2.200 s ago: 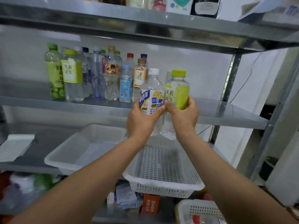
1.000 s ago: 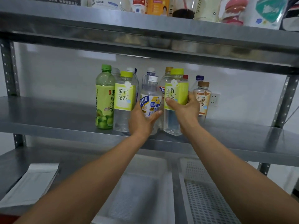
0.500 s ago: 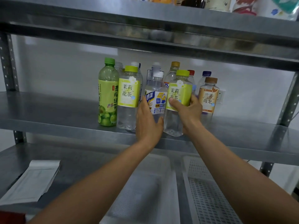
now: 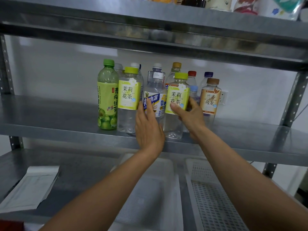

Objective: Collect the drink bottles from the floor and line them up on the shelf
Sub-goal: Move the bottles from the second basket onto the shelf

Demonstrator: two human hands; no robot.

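left hand — fingers straight, pressed against the blue-label bottle. right hand — thumb and fingers curled round the yellow-label tea bottle. the 2 bottles stand upright, side by side, on the metal shelf, front row, beside a brown-cap bottle.

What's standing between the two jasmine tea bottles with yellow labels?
In the head view, a blue-labelled bottle stands between the left jasmine tea bottle and the right jasmine tea bottle, with the left hand touching its front.

Top-shelf items cut off — rear btls mostly hidden.
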